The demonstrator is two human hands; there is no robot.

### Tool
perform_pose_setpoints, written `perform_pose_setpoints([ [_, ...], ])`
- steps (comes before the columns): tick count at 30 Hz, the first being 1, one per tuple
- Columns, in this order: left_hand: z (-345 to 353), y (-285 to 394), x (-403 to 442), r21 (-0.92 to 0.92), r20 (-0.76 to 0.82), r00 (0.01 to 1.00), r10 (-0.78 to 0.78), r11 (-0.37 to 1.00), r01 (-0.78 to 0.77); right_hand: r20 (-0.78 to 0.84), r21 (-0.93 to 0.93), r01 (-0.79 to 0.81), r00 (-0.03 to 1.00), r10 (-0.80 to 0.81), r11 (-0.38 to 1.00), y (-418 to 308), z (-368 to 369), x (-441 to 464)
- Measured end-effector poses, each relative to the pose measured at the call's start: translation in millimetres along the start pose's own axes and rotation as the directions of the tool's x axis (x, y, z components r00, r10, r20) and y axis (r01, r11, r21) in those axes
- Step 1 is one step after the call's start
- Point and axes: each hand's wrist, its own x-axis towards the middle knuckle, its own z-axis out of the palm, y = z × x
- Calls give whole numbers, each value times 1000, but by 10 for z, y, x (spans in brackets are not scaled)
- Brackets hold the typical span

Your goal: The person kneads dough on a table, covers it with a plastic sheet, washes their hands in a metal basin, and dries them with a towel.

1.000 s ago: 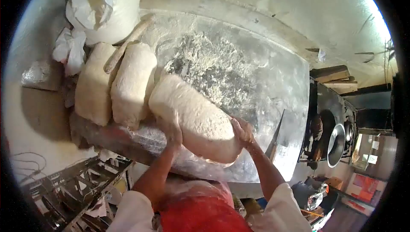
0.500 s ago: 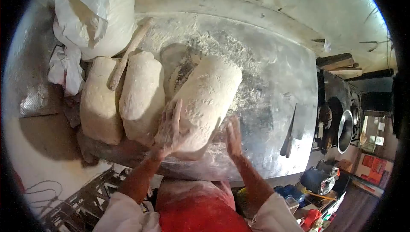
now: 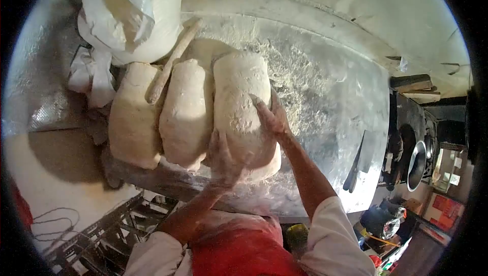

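Observation:
Three thick slabs of dough lie side by side on the floured metal table. On the right slab, my right hand rests against the right side with thumb and fingers spread. My left hand, slightly blurred, lies open at its lower left side, beside the middle slab. The left slab is untouched. A floury rolling pin leans between the left and middle slabs, near their upper ends.
A white flour sack stands at the upper left. A wide blade and a dark-handled knife lie on the table's right part. Beyond its right edge is a metal bowl. A dark metal rack is at the lower left.
The right slab has turned from slanting to lengthwise beside the middle slab. My right hand, off the dough half a second ago, is now on its right side. The view has shifted.

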Motion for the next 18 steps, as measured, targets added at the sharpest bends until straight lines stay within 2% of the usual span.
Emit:
perform_pose_setpoints([
  [1,-118,-9,122,-7,163,985,-59,998,61,-25,-129,-31,999,28,991,-37,-42,-7],
  [2,-342,162,405,-608,221,965,-144,754,251,-95,-121,-17,995,5,992,-87,-78,-106],
  [3,-623,434,708,-923,324,930,-177,156,351,-156,-121,-7,988,-12,993,-140,-98,-228],
  [4,-820,640,888,-937,346,934,-87,-78,340,-154,-127,1,988,-21,992,-324,-60,-318],
  [5,-770,661,888,-939,339,938,-73,-83,333,-202,231,-59,973,108,971,-634,37,-404],
  [7,-413,617,847,-950,233,971,-51,-228,216,-224,555,-72,947,232,829,-1170,383,-659],
  [8,-263,577,889,-944,211,977,-40,-268,193,-290,211,122,955,-57,970,-1393,683,-830],
  [9,-115,538,931,-936,189,982,-30,-308,171,-244,-161,308,908,-340,938,-1491,827,-976],
  [10,21,482,1128,-944,312,944,-107,-145,295,-105,-206,252,955,-277,946,-1454,801,-1072],
  [11,14,510,1215,-904,414,885,-212,16,427,-110,-208,249,955,-276,946,-1461,727,-1078],
  [12,-107,468,1207,-903,421,883,-207,-7,429,-76,-173,334,933,-351,926,-1469,596,-1049],
  [13,-310,540,1237,-904,425,883,-199,-32,427,-72,-238,395,904,-422,887,-1435,469,-995],
  [14,-353,655,1255,-904,407,870,-278,11,427,-68,-303,450,869,-490,840,-1402,342,-944],
  [15,-372,810,1119,-903,410,869,-275,11,430,-125,-242,440,870,-477,865,-1387,337,-844],
  [16,-364,999,896,-847,496,843,-207,97,522,-40,-405,422,878,-477,811,-1181,276,-698],
  [18,-380,1214,743,-700,714,696,-76,-63,711,-107,-388,277,934,-341,879,-1012,25,-417],
])
